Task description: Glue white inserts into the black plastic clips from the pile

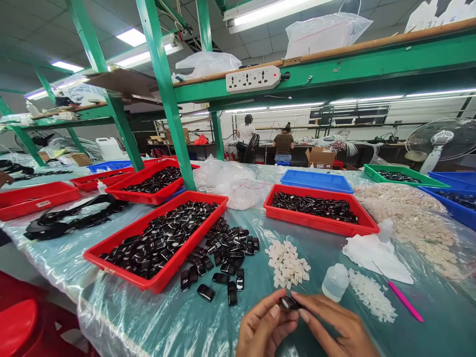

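Between the fingertips of both hands is a small glossy black plastic part with a pale spot on its upper face. My left hand pinches it from the left, and my right hand grips its right end with thumb and forefinger. Just beyond my hands lies a heap of small cream-white pieces. Loose black parts of the same look are scattered to the left, beside a red tray full of them. A small translucent bottle stands near my right hand.
Smaller white pieces, a pink-handled needle tool and a white cloth lie at right. Another red tray holds black parts. A green shelf frame rises behind. Two people are in the background.
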Demonstrator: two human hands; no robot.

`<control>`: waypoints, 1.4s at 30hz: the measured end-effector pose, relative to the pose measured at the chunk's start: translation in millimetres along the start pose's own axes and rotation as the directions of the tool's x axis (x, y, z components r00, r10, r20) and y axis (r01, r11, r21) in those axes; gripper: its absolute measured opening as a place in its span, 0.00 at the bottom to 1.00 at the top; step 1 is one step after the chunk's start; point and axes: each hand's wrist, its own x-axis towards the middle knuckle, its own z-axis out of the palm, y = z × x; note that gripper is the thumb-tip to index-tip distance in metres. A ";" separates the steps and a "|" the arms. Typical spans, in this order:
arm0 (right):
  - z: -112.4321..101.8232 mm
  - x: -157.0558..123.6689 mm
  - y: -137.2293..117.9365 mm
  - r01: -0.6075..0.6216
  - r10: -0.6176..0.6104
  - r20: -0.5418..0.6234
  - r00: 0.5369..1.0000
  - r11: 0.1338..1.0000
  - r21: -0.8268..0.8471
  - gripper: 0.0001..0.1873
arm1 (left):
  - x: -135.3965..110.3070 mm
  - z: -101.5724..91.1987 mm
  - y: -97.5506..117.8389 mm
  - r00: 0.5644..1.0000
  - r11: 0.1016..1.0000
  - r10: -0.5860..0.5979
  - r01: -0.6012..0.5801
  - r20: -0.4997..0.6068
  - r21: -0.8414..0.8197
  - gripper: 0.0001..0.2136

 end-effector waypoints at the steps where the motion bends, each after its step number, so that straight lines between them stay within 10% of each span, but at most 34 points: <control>1: 1.2 -0.2 -0.4 -0.038 0.038 0.017 0.999 0.999 0.024 0.15 | 0.9 -0.4 -0.6 0.999 0.999 0.040 -0.040 0.008 0.026 0.17; 8: 8.8 2.4 -8.3 -0.165 0.153 0.117 0.981 0.981 0.103 0.14 | 11.8 -6.1 -5.3 0.949 0.909 0.299 -0.314 0.094 0.274 0.15; 19: -10.1 2.7 -1.2 -0.211 0.216 0.018 0.976 0.968 -0.139 0.14 | 20.0 -7.5 26.1 0.998 0.966 -0.057 0.045 0.041 0.254 0.15; 29: -21.3 1.0 2.0 0.089 -0.170 -0.208 0.963 0.933 -0.348 0.09 | 13.1 -1.2 37.0 0.992 0.979 -0.077 0.093 -0.095 0.179 0.07; 35: -36.7 6.2 11.3 -0.322 0.138 -0.451 0.882 0.875 -0.362 0.16 | 12.6 -1.0 37.7 0.993 0.981 -0.084 0.097 -0.082 0.166 0.08; 42: -47.3 8.3 33.4 -0.517 0.353 -0.380 0.855 0.645 -0.563 0.35 | 17.1 -12.2 31.9 1.000 0.958 -0.024 0.027 -0.012 0.285 0.18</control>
